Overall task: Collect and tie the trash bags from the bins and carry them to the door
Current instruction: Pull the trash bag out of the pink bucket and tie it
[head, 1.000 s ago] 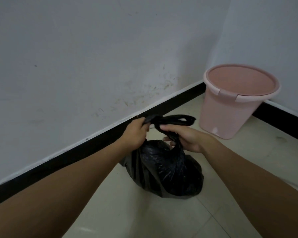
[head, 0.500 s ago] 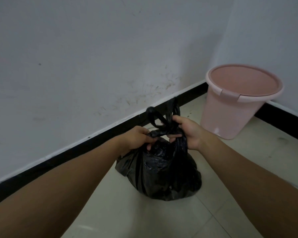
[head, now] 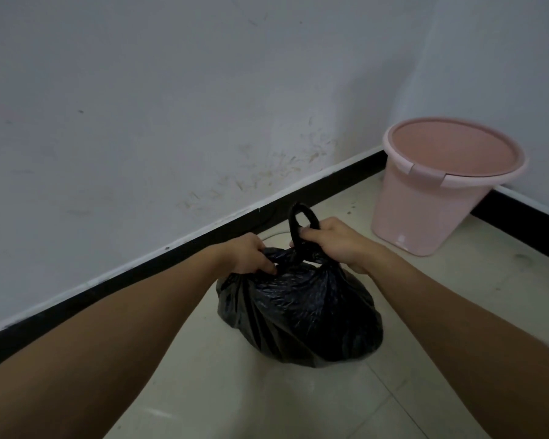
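A full black trash bag (head: 301,315) sits on the pale tiled floor in front of me. My left hand (head: 246,253) pinches the gathered plastic at the bag's top left. At the top right, my right hand (head: 335,240) grips the other gathered handle, and a black loop of it sticks up past my fingers. The two handles cross between my hands at the bag's neck. A pink plastic bin (head: 438,185) with no liner stands in the room's corner, to the right of and beyond the bag.
A scuffed white wall (head: 171,122) with a black skirting board (head: 140,267) runs close along the left. A second wall closes the corner behind the bin. Tiled floor (head: 235,407) stretches toward me.
My hands have crossed the bag's handles and pulled them down tight onto the bag's neck. The loop now stands up at my right hand. The bag sits flatter on the floor.
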Demonstrator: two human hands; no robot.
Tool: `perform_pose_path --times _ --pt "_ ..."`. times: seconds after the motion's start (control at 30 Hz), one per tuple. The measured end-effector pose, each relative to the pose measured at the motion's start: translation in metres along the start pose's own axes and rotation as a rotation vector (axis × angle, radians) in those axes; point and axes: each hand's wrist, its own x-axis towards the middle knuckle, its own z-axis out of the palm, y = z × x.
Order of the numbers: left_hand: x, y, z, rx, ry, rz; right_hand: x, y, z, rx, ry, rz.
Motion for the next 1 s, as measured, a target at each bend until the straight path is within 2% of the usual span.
perform_pose_path --times 0.07,0.13,0.23,0.3,0.43,0.57,0.63,0.83,0.9,1.0 --pt "0.003 0.000 0.001 0.009 0.128 -0.030 0.000 0.005 -0.001 0.082 0.014 0.044" --pt "0.003 0.001 0.001 -0.190 0.178 -0.075 -0.001 0.009 -0.002 0.159 0.034 0.088" --pt "-0.002 0.005 -0.004 -0.635 0.012 -0.100 -0.002 0.015 -0.004 0.218 0.052 0.137" --pt "-0.004 0.003 -0.011 -0.784 -0.041 -0.063 -0.003 0.016 -0.004 0.245 0.065 0.142" --pt "0.000 0.003 -0.019 -1.016 0.132 -0.059 -0.004 0.012 -0.002 0.374 0.059 0.132" --pt "0.004 0.006 -0.016 -1.218 0.285 -0.109 0.004 0.012 -0.001 0.684 0.154 0.195" --pt "0.008 -0.004 -0.021 -1.235 0.302 -0.151 0.008 0.018 -0.009 0.799 0.277 0.235" --pt "0.015 -0.059 -0.035 -1.090 0.363 -0.387 -0.008 0.068 -0.047 0.898 0.625 0.418" --pt "0.016 -0.069 -0.034 -0.946 0.387 -0.413 -0.011 0.082 -0.053 0.895 0.693 0.447" --pt "0.014 -0.066 -0.027 -0.536 0.409 -0.291 -0.011 0.081 -0.056 0.934 0.646 0.425"
